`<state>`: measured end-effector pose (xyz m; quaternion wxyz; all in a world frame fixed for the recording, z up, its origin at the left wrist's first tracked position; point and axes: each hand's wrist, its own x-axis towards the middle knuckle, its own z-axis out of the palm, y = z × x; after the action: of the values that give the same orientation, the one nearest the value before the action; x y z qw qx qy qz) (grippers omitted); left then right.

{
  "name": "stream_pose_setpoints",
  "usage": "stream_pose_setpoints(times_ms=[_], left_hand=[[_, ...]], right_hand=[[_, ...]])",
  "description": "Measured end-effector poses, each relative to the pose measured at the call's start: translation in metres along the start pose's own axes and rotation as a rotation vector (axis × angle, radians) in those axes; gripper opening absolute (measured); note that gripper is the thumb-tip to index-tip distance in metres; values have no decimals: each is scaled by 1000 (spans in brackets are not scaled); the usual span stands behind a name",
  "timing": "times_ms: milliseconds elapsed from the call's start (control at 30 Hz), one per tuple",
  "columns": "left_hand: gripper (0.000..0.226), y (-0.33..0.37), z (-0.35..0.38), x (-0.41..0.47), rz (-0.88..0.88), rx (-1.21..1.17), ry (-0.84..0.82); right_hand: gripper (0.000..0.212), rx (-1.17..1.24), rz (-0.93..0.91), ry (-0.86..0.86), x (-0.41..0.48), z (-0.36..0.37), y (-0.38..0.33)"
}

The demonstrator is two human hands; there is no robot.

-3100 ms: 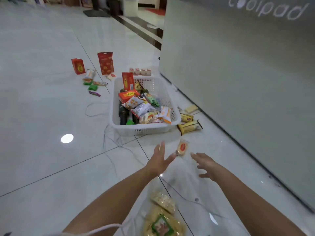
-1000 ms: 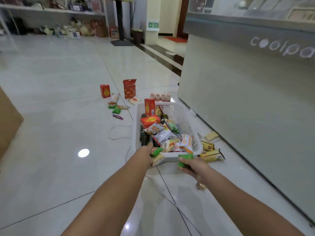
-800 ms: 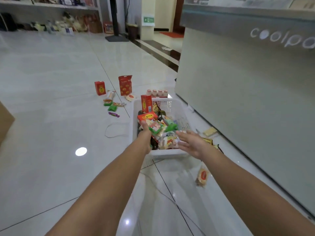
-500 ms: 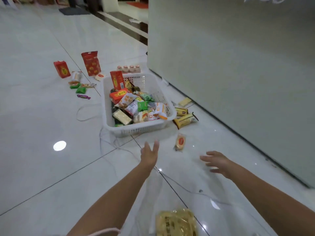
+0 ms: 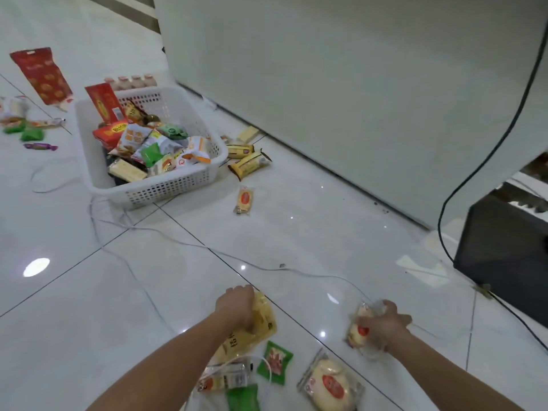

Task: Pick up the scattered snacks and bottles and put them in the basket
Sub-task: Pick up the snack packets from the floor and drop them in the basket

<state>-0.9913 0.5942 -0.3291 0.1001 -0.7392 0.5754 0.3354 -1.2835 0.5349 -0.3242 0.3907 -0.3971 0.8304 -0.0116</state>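
While a white perforated plastic basket (image 5: 166, 185) sits well up the glossy white tiled floor (image 5: 74, 307), heaped with bright snack packets, two items are being gripped close to the camera. A large flat yellow snack bag (image 5: 261, 318) is pressed under the left hand (image 5: 237, 307), whose fingers are curled down onto its upper end. A clear-wrapped yellow bun with a red label (image 5: 360, 327) is clasped by the right hand (image 5: 384, 323), fingers closed around the wrapper. Between the forearms, a small green sachet (image 5: 275, 361), a second clear-wrapped bun (image 5: 330, 384) and a clear packet with printed label (image 5: 225, 379) are left lying on the tiles. Just beside the basket's right wall, two brown-and-yellow wrapped bars (image 5: 249, 164) and a small pale sachet with a red dot (image 5: 244, 200) are seen. A thin white cable (image 5: 184, 241) is trailed across the floor.
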Motion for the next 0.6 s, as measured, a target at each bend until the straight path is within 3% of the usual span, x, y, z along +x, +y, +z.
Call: stream_pose_setpoints(times_ms=[67,133,233,367,500,600], left_hand=[[39,-7,-1,-2,-46,-96,21],[36,-15,0,-4,-66,-205,43],[29,-25,0,-7,-85,-370,96],[31,-35,-4,-8,-184,-518,114],[26,-38,-13,-6,-292,-747,149],[25,-38,-19,-2,-362,-990,184]], right_hand=[[95,144,119,59,-5,10,-5],[94,233,210,69,-5,16,-8],[75,303,136,-11,-3,20,-6],[63,277,72,60,-4,20,-8],[85,-205,-137,106,-12,16,-22],[80,-508,-173,55,-14,-4,-40]])
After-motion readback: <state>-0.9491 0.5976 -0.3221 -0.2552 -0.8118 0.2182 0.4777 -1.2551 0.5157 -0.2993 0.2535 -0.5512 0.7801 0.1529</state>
